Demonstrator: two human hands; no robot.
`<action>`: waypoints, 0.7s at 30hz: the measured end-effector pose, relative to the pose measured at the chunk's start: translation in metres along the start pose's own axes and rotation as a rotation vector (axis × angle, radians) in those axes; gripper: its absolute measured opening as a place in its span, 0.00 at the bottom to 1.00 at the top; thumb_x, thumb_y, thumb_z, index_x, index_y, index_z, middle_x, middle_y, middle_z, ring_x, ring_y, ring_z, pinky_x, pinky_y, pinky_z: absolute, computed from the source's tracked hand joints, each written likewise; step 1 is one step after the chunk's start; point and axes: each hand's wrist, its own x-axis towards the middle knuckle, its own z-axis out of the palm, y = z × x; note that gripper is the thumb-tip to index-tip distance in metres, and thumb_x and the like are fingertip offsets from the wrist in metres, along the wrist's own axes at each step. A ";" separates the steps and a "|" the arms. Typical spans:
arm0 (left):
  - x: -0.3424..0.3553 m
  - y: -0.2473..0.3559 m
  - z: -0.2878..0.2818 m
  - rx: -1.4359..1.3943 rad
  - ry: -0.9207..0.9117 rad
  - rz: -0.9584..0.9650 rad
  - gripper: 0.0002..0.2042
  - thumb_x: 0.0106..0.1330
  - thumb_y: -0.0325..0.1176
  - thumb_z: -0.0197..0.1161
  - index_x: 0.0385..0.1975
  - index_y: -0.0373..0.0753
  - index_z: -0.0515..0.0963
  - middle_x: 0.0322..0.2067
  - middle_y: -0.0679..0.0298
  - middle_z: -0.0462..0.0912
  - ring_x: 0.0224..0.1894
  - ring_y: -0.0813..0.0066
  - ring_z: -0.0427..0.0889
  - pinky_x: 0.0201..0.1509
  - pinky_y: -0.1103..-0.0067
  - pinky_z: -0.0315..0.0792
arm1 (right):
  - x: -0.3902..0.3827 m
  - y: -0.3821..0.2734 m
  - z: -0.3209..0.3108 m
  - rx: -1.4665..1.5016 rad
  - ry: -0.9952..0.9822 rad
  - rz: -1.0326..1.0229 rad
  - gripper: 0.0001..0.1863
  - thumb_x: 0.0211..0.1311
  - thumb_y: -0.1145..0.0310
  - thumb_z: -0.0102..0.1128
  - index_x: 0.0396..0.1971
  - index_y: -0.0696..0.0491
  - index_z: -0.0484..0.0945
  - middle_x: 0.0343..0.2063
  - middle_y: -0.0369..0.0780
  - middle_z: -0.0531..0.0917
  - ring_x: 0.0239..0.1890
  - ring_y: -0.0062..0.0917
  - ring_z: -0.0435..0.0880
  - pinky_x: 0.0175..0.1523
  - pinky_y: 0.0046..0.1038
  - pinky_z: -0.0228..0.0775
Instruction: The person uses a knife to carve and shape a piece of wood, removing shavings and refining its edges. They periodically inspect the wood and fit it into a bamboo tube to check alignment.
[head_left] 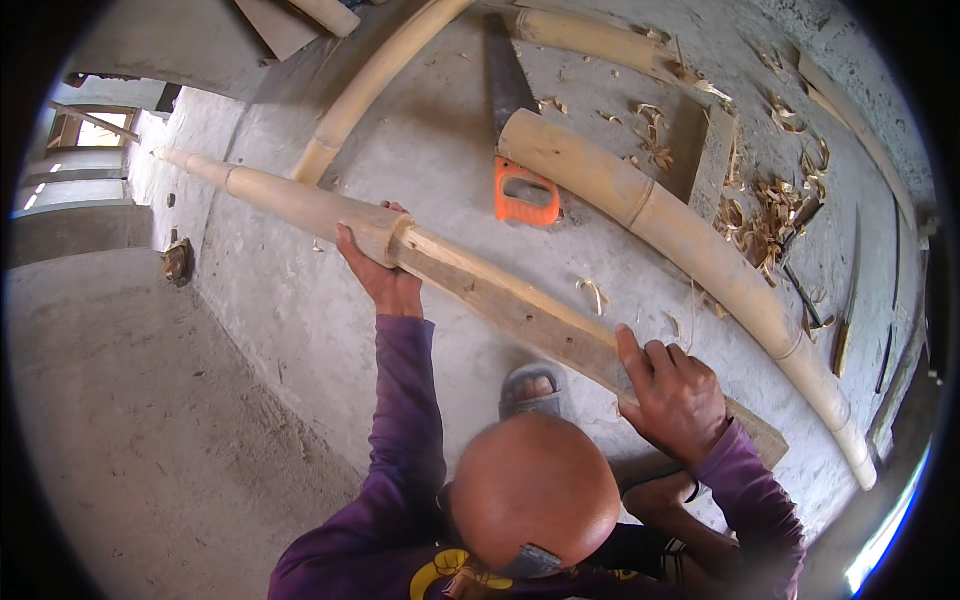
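here, left grip (pixel 388 285) clasps bamboo pole (pixel 300 205) by its end; right grip (pixel 685 402) holds timber (pixel 520 315)

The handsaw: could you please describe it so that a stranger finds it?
On the grey floor, find the thick bamboo pole curving from centre to lower right. The handsaw lies at its upper-left end, dark blade pointing up the picture. Its looped handle alone is bright orange.

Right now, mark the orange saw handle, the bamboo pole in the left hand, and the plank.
Saw handle (pixel 528 212): head view, lower bar.
Bamboo pole (pixel 290 198): head view, mid-length.
Plank (pixel 550 330): head view, broad face.
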 end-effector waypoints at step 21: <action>-0.012 -0.008 -0.016 -0.683 -0.244 -0.150 0.35 0.59 0.48 0.76 0.61 0.39 0.68 0.50 0.54 0.76 0.52 0.58 0.79 0.61 0.61 0.77 | 0.030 0.013 0.029 0.633 -0.204 0.026 0.45 0.56 0.52 0.67 0.73 0.52 0.62 0.44 0.50 0.82 0.45 0.51 0.84 0.53 0.47 0.75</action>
